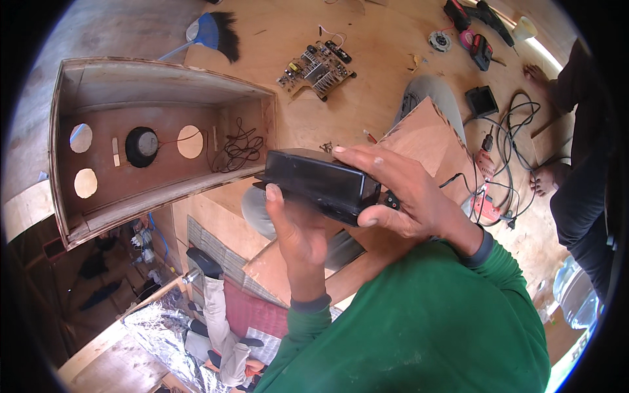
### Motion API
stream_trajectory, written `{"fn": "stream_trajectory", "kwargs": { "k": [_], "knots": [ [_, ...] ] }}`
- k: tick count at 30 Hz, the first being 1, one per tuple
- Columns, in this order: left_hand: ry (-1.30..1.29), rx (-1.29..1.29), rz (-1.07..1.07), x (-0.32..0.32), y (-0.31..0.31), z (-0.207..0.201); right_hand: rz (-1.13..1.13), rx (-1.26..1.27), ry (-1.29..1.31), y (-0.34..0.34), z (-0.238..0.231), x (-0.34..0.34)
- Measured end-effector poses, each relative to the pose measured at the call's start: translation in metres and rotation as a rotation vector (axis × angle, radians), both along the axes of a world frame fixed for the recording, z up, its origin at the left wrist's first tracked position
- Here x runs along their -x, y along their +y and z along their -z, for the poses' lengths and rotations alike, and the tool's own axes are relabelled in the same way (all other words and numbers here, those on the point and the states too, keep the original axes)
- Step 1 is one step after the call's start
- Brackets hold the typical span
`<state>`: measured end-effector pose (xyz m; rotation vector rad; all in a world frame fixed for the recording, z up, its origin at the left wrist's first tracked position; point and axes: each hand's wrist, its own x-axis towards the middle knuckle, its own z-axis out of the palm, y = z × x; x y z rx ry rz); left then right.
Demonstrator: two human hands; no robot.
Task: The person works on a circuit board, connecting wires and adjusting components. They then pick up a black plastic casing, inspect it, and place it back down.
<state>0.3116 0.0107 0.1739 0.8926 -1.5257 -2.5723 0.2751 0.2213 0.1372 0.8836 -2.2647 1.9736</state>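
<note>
Between my two hands I hold a black rectangular plastic box (314, 181), tilted, above a wooden board on my lap. My left hand (298, 239) supports its near left side, with the thumb up against the edge. Gripping the right end, my right hand (409, 190) has its fingers along the top and its thumb at the lower corner. Small round sockets show beside the right thumb. The wooden board (426, 134) has a rectangular cutout, partly hidden behind my left hand. To the left stands an open wooden speaker cabinet (167, 187) with round holes and a speaker driver (142, 147) inside.
Ahead on the wooden floor lies a circuit board (318, 70); a blue broom (211, 31) is behind it. On the right are a corded drill (485, 160), tangled black cables, a cordless drill (493, 23) and another person's legs (583, 190). Below left, a person lies at a lower level.
</note>
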Motion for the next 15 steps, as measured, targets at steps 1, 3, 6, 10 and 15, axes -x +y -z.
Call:
{"fn": "stream_trajectory", "kwargs": {
  "k": [1,3,6,10,15],
  "knots": [
    [-0.015,0.022,-0.010,-0.001,0.003,-0.003,0.034,-0.002,0.026,-0.001,0.001,-0.003],
    [0.019,-0.010,0.058,-0.007,0.007,-0.011,0.075,-0.008,0.103,0.001,0.004,-0.005],
    [0.022,-0.023,0.079,-0.011,0.011,-0.015,0.090,-0.001,0.193,0.005,0.010,-0.008],
    [0.030,0.042,0.111,-0.013,0.013,-0.014,0.138,0.022,0.138,0.002,0.016,-0.013],
    [0.030,0.083,0.033,-0.018,0.020,-0.008,0.208,0.032,0.139,-0.002,0.020,-0.018]
  ]
}}
